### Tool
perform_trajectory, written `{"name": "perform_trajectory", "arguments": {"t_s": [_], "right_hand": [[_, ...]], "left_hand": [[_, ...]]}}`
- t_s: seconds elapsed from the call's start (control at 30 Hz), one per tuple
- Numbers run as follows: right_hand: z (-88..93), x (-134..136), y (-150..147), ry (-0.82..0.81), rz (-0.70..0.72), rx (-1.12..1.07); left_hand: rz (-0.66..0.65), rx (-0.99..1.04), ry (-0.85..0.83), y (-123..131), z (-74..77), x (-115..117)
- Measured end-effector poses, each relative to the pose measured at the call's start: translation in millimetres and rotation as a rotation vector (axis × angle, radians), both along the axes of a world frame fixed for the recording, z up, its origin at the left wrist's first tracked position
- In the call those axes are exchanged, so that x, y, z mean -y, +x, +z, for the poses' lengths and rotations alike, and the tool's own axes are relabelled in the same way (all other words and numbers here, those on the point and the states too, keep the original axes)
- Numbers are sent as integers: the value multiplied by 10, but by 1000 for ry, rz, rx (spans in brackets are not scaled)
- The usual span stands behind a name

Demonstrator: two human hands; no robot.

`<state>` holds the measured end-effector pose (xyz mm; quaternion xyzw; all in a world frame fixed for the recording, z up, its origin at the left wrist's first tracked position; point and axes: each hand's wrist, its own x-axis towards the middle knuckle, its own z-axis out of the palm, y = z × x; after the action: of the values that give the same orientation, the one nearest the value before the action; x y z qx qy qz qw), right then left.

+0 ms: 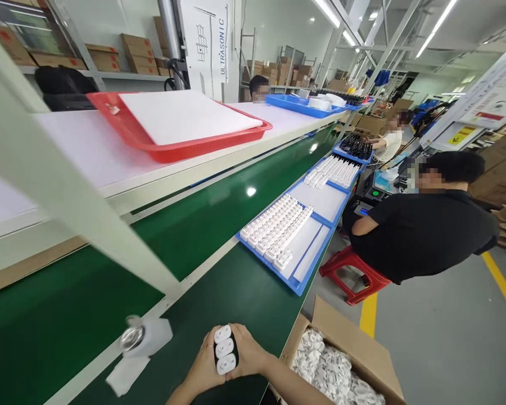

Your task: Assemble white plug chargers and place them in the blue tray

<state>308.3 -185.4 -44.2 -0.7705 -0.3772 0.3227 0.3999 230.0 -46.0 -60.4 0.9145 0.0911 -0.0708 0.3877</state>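
- Left hand (204,363): narrow hold, fingers curled around one side of three white plug-shaped units (223,350) on a black backing, at 6 o'clock
- Right hand (247,351): same narrow hold, closed on the opposite side
- Even pressure from both palms, best for keeping the three units aligned
- Green conveyor belt (244,315) beneath and ahead
- White roll (147,336) with a metal core, lying on the belt at 8 o'clock
- Open cardboard box (320,320) of white packed items (331,365) at 5 o'clock
- Blue tray (297,285) of white units at 1 o'clock

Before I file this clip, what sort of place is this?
Probably a factory assembly line for small electronics: a green conveyor belt, blue trays of white plastic units, and an ultrasonic machine.
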Motion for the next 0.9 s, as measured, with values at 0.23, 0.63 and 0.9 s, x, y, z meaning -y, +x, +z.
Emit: {"name": "perform_trajectory", "arguments": {"t_s": [0.23, 0.63, 0.9], "right_hand": [[353, 869, 741, 479, -343, -645], [420, 1546, 2337, 619, -1043, -319], [-6, 1319, 2694, 242, -906, 111]], "left_hand": [[-251, -17, -406, 1141, 552, 843], [26, 57, -191, 2418, 1160, 1613], [303, -11, 149, 2197, 434, 1515]]}}
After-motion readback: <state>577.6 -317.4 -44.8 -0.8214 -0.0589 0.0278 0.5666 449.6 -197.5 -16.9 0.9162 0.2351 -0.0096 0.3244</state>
